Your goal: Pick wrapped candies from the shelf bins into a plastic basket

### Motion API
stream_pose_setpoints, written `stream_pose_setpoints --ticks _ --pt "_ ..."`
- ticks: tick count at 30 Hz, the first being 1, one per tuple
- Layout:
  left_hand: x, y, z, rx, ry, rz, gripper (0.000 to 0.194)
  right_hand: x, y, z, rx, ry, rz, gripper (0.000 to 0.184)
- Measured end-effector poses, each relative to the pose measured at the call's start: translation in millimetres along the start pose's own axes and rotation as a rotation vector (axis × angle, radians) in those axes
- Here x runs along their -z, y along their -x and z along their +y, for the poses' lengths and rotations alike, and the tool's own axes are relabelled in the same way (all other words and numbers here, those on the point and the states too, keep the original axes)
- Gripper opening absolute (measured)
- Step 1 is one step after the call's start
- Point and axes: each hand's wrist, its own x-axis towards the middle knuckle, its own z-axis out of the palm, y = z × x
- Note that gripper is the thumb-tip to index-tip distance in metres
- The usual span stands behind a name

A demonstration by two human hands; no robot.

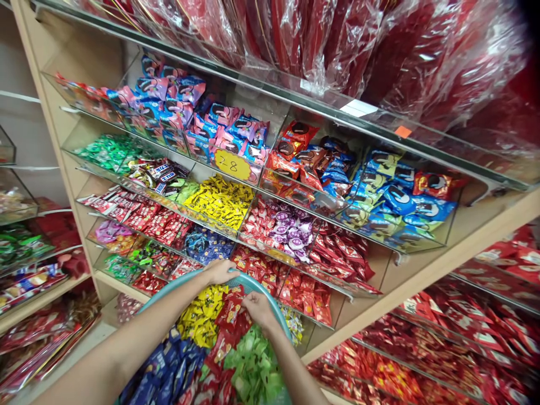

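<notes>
A teal plastic basket (pixel 274 306) is tilted in front of the lower shelves. My left hand (pixel 221 272) is closed over its far rim, fingers wrapped around the edge. Inside, my right hand (pixel 258 308) pinches a red candy packet (pixel 231 310) at the top of the pile. Beside that packet lie yellow-wrapped candies (pixel 202 318). Green-wrapped candies (pixel 255 363) fill the near right of the basket, and dark blue packets (pixel 171 365) the near left. More red packets (pixel 206 388) show between them at the bottom of the view.
Glass-fronted shelves of sorted sweets rise ahead, with a yellow price tag (pixel 233 163) marked 28. Large red plastic-wrapped packages (pixel 320 45) stand on the top shelf. Bins of red packets (pixel 464 309) are at the right, and another shelf unit (pixel 25 270) is at the left.
</notes>
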Motion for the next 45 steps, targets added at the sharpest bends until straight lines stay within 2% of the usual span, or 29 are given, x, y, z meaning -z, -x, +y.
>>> stream_pose_setpoints --ticks 5,9,13,16,20,26,30,34,40,45 --pt "-1.7 -1 -1 -0.011 -0.004 0.001 0.043 -8 -2 -2 0.072 0.161 0.065 0.016" --pt "-6.4 -4 -6 -0.026 -0.013 0.011 0.043 -1 -11 -15 0.152 0.258 0.163 0.017" --pt "-10.2 -5 -9 -0.007 -0.014 0.009 0.044 17 -38 -31 0.181 0.318 0.299 0.016" --pt "-10.2 -5 -9 0.007 -0.011 -0.001 0.045 24 -64 -36 0.146 0.336 0.37 0.021" --pt "-8.8 -4 -7 0.015 -0.024 0.0 0.043 15 -89 -32 0.075 0.295 0.384 0.031" --pt "-7.5 -3 -6 0.02 -0.033 0.004 0.044 -2 -100 -24 0.035 0.13 0.357 0.025" --pt "-7.0 -4 -7 0.007 -0.024 0.004 0.044 -2 -97 -27 0.04 -0.027 0.328 0.019" --pt "-7.3 -5 -8 0.009 -0.023 -0.009 0.043 7 -85 -31 0.059 -0.189 0.316 0.012" --pt "-8.3 -6 -9 -0.019 -0.018 -0.016 0.042 28 -44 -26 0.068 -0.325 0.296 0.017" --pt "-8.2 -5 -9 -0.018 -0.024 -0.004 0.044 33 -7 -14 0.018 -0.368 0.217 0.019"
